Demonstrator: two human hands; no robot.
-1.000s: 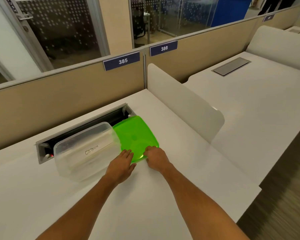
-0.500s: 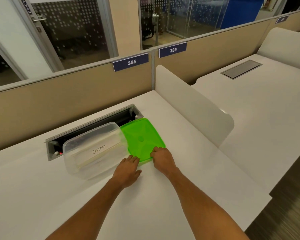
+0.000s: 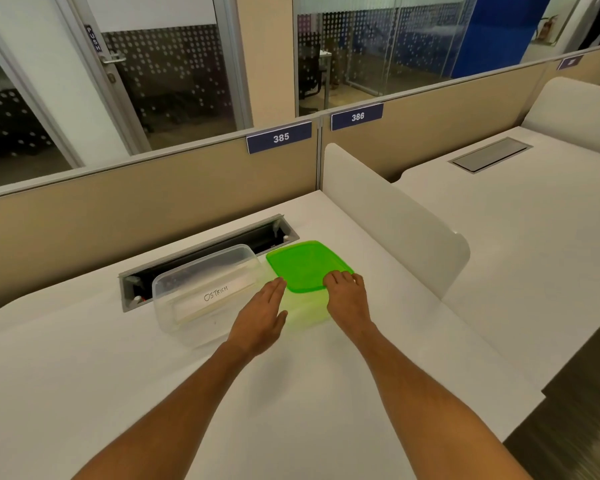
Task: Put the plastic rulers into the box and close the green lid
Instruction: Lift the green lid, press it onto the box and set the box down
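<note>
The right hand [image 3: 347, 295] gripped the near edge of the green lid [image 3: 307, 265], fingers curled over its rim, lifting that edge off the white desk [image 3: 291, 393] so a green glow fell beneath it. The left hand [image 3: 262, 318] was flat and open, fingers together, holding nothing, its fingertips at the lid's near left corner. The lid was glossy, translucent, square with rounded corners. Just left of it stood the clear plastic box [image 3: 205, 292], rounded, uncovered, with pale rulers [image 3: 212, 301] lying inside, one hand-lettered "OSTRICH".
</note>
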